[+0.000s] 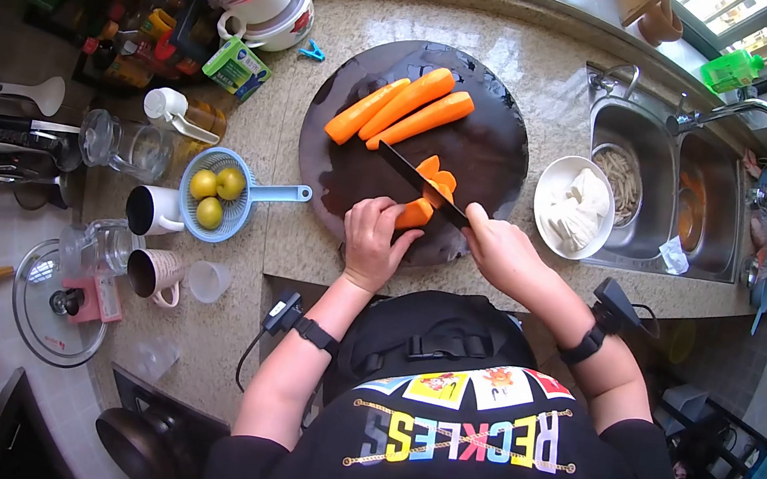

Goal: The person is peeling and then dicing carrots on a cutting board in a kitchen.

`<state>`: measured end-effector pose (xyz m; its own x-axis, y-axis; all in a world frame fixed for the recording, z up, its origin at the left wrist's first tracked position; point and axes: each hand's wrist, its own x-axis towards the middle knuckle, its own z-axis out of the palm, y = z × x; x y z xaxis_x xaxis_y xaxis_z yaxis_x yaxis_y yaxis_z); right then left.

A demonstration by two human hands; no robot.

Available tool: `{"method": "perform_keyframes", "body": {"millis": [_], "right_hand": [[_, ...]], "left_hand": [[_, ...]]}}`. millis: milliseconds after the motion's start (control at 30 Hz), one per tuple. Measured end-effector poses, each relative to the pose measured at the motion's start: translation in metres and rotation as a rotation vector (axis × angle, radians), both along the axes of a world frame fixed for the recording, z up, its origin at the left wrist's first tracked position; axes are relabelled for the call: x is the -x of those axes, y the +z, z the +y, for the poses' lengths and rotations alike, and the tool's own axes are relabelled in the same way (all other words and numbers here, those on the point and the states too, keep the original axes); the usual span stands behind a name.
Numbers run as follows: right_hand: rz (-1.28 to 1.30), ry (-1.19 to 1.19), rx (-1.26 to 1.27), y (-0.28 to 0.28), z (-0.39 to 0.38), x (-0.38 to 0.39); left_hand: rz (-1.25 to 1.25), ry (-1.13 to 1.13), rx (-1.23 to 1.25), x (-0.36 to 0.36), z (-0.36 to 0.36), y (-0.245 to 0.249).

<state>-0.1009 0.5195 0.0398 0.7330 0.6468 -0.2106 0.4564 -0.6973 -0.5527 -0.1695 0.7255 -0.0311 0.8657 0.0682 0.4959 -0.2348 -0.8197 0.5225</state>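
Observation:
On the round dark cutting board (pixel 345 167), my left hand (pixel 374 238) presses a short carrot piece (pixel 415 213) near the front edge, fingers closed around it. My right hand (pixel 502 249) grips a dark-bladed knife (pixel 405 169), its blade slanting across the board right beside that piece. Several cut carrot slices (pixel 437 175) lie against the far side of the blade. Behind them rest three peeled whole carrots (pixel 409 107), side by side. The knife's handle is hidden inside my right hand.
A white bowl (pixel 540 205) of pale white food stands right of the board, before the double sink (pixel 661 154). To the left, a blue handled strainer (pixel 225 231) holds three yellow-green fruits. Mugs (pixel 156 275) and a glass lid (pixel 28 302) are farther left.

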Motion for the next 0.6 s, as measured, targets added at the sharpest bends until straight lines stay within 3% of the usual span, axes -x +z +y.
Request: {"method": "perform_keyframes", "body": {"millis": [400, 600], "right_hand": [[0.18, 0.102, 0.079, 0.027, -0.019, -0.002], [0.18, 0.088, 0.081, -0.003, 0.007, -0.004]], "left_hand": [[0.003, -0.059, 0.101, 0.002, 0.003, -0.019], [0.001, -0.057, 0.113, 0.002, 0.003, -0.021]]}}
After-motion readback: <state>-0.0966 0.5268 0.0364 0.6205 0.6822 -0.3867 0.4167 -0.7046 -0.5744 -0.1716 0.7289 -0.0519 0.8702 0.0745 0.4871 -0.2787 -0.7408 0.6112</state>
